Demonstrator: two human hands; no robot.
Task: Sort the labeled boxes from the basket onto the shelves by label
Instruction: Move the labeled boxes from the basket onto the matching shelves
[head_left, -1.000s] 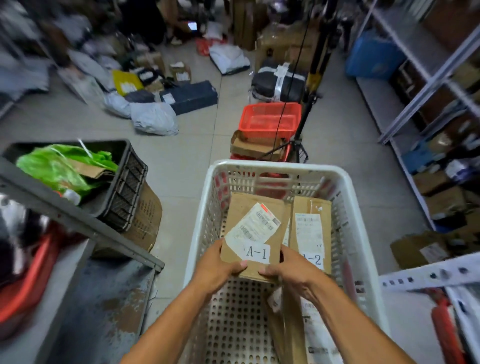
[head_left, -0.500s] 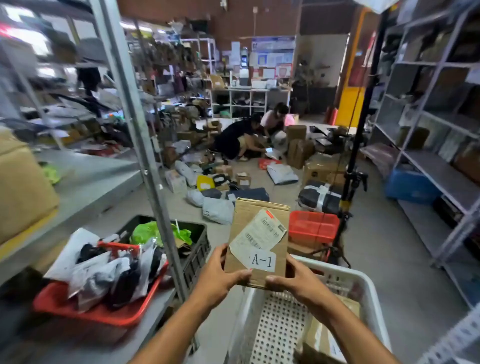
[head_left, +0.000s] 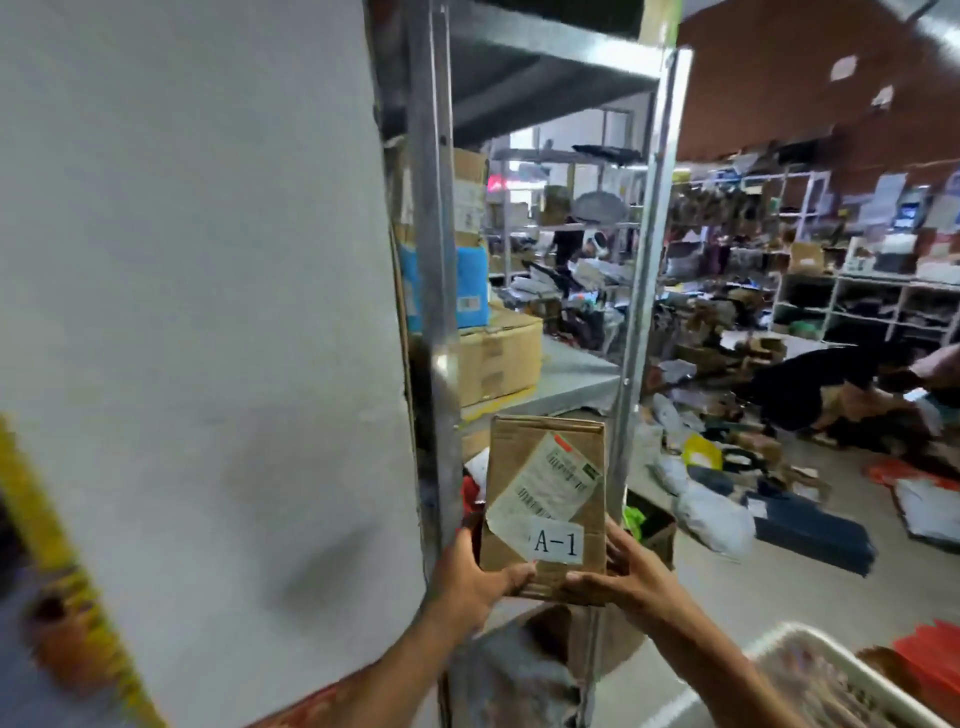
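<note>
A brown cardboard box (head_left: 540, 467) with a shipping slip and a white "A-1" label is held upright at chest height. My left hand (head_left: 475, 569) grips its lower left corner and my right hand (head_left: 626, 571) its lower right corner. The box is in front of a metal shelf unit (head_left: 566, 384), between two upright posts. The white basket (head_left: 789, 644) shows only its rim at the bottom right, below my right forearm.
A large white panel (head_left: 197, 312) fills the left side close to me. Cardboard boxes (head_left: 498, 358) stand on the shelf behind the post (head_left: 434, 260). Parcels and bags (head_left: 717, 514) litter the floor to the right, where a person (head_left: 831, 387) crouches.
I lifted the A-1 box out of the basket and turned left with it. The view swung from the basket to the shelf unit; both hands kept their hold.
</note>
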